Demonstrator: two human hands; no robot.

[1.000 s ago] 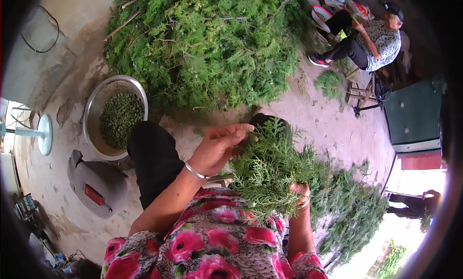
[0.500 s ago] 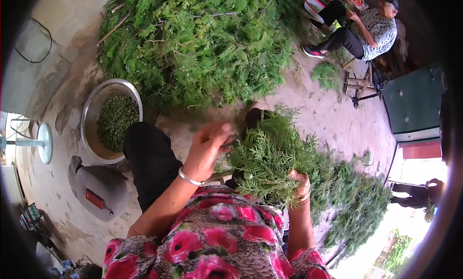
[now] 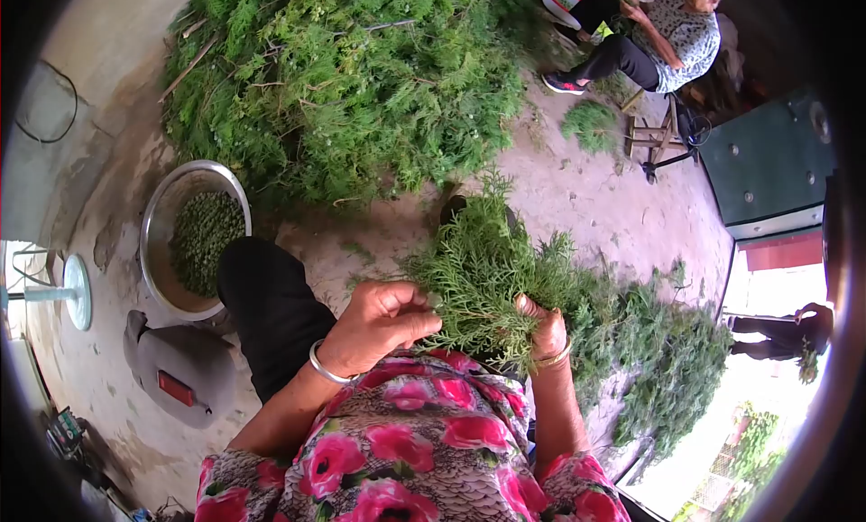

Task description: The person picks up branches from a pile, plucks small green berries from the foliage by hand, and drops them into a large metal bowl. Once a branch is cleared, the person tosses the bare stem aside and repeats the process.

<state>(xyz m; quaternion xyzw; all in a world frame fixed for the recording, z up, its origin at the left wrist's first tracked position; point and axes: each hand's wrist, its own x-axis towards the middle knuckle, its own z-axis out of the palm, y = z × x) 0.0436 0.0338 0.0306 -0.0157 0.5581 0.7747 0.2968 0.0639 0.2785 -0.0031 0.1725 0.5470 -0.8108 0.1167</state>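
Observation:
My right hand [image 3: 544, 331] is closed round the lower end of a leafy cypress branch [image 3: 478, 260], held over my lap. The branch has flat, feathery green sprays. My left hand [image 3: 386, 322] is at the left edge of this foliage, thumb and fingers pinched together. Something small and pale green shows at its fingertips, too small to make out. Beside my left knee stands a metal basin [image 3: 150, 267] holding many small green cones [image 3: 209, 238].
A large heap of cut green branches [image 3: 352, 89] lies ahead, and another pile [image 3: 672, 369] at the right. A seated person [image 3: 663, 39] works at the upper right near a wooden stool [image 3: 657, 138]. A grey stool-like object [image 3: 185, 378] with a red item [image 3: 176, 388] is at the left.
My left hand has moved down and its fingers have closed at the foliage. The branch is still in my right hand. The whole view has shifted slightly.

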